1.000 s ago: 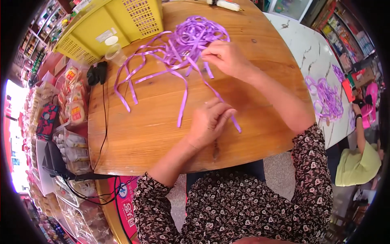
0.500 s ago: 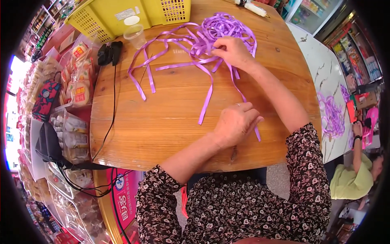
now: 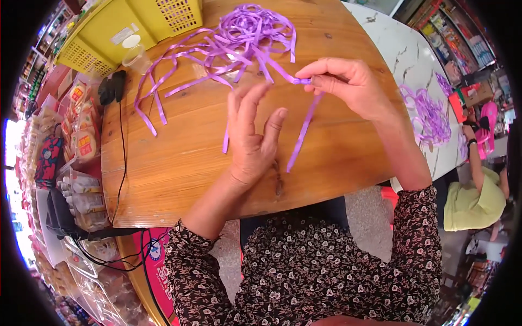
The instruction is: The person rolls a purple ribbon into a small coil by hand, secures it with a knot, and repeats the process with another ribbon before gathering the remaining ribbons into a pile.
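Between the thumb and fingers of my right hand (image 3: 342, 84) a purple ribbon (image 3: 302, 136) is pinched. One end of it hangs down toward the table's near side, and another stretch runs left to the ribbon pile (image 3: 253, 32). My left hand (image 3: 253, 130) is raised over the table with its fingers apart and nothing in them. It hides part of a loose ribbon strand (image 3: 225, 140) beneath it. More purple strands (image 3: 157, 89) trail leftward from the pile across the wood.
The wooden table (image 3: 179, 179) carries a yellow basket (image 3: 109, 35), a clear plastic cup (image 3: 137, 58) and a black corded device (image 3: 112, 87). Packaged snacks (image 3: 81, 119) line the left. At right, a marble-topped table holds more purple ribbon (image 3: 432, 117), near a person in a light green shirt (image 3: 473, 201).
My right hand has drawn the ribbon away from the pile, toward the right. My left hand has lifted and moved left, its fingers opening. The whole view has shifted.
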Tool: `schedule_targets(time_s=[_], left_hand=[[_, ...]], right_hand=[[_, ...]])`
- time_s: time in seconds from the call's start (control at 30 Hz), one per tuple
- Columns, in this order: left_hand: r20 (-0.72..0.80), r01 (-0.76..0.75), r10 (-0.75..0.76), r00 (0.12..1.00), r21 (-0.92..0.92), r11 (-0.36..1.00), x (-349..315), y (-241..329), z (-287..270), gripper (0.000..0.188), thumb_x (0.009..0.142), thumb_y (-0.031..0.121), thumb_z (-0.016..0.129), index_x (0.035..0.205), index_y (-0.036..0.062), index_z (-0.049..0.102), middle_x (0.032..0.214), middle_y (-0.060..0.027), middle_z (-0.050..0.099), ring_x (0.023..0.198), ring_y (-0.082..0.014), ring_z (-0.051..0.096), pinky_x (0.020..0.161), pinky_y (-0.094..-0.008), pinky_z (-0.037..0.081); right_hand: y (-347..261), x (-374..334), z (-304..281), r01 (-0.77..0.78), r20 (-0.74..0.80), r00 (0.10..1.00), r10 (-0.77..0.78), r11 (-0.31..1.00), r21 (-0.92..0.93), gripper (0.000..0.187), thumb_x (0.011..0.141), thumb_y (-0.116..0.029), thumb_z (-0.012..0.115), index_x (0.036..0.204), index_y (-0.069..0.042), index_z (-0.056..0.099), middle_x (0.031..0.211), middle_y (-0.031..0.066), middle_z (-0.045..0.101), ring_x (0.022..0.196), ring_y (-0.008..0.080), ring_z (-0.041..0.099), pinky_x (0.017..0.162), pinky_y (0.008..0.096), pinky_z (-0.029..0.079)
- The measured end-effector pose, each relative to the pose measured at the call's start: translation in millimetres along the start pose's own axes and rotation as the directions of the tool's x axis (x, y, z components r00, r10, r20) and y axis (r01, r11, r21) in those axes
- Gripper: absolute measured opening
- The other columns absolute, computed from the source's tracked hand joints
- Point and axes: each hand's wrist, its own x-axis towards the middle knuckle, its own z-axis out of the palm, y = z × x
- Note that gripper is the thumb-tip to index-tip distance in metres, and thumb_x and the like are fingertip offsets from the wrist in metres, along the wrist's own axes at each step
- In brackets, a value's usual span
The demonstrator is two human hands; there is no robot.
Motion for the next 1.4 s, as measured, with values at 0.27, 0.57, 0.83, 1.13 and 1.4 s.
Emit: schedule_targets(time_s=[0.27,0.57,0.83,1.13,1.4], left_hand=[[0.15,-0.089,0.122,0.981,-0.211,0.974,-2.3,13.6,5.3,0.047,0.076,0.001,0.066,0.12,0.0001,0.049,0.102,-0.0153,0.055,0.093,-0.0274,0.055,0.08,-0.0336,0.045],[0.172,0.073,-0.073,0.982,0.006,0.997,12.2,8.9,-19.0,0.013,0.079,-0.001,0.063,0.091,0.0026,0.062,0.074,-0.0078,0.055,0.063,-0.0179,0.052,0.055,-0.0266,0.041],[0.014,-0.121,0.142,0.99,0.612,0.782,27.6,-15.6,-34.3,0.031,0.074,-0.007,0.06,0.103,0.0029,0.058,0.098,-0.0137,0.054,0.087,-0.0272,0.054,0.071,-0.0321,0.044],[0.513,0.512,-0.267,0.816,-0.427,0.746,-9.7,-0.1,12.6,0.028,0.089,0.005,0.052,0.116,-0.0012,0.053,0.106,-0.0096,0.054,0.101,-0.0173,0.052,0.087,-0.0281,0.041],[0.391,0.388,-0.346,0.853,-0.033,0.921,-1.9,5.2,-3.8,0.007,0.082,0.001,0.06,0.088,-0.0014,0.062,0.074,-0.0044,0.054,0.069,-0.0133,0.052,0.062,-0.0263,0.041]], right_hand=[[-13.9,-29.4,19.1,0.047,0.054,0.997,-0.054,0.991,0.127,0.019,0.089,-0.003,0.053,0.107,-0.001,0.057,0.087,0.0045,0.063,0.082,0.0088,0.059,0.068,0.0217,0.048],[9.3,-33.3,-2.0,-0.103,-0.058,0.993,0.101,0.994,-0.036,0.013,0.087,-0.005,0.057,0.097,0.0,0.062,0.08,0.0018,0.062,0.073,0.007,0.058,0.064,0.02,0.046],[37.8,-37.2,-4.3,-0.022,-0.148,0.989,-0.002,0.986,-0.164,0.011,0.084,-0.003,0.058,0.094,-0.001,0.063,0.083,0.0029,0.061,0.077,0.0103,0.057,0.069,0.0235,0.045],[31.3,-44.8,36.2,0.403,0.006,0.897,-0.441,0.815,-0.417,0.016,0.078,-0.002,0.063,0.093,-0.005,0.06,0.078,0.0091,0.06,0.072,0.0252,0.058,0.062,0.0322,0.046],[42.3,-50.1,19.4,0.321,-0.059,0.912,-0.406,0.795,-0.514,0.016,0.074,-0.005,0.069,0.089,-0.004,0.062,0.076,0.0075,0.061,0.067,0.0224,0.058,0.059,0.0322,0.046]])
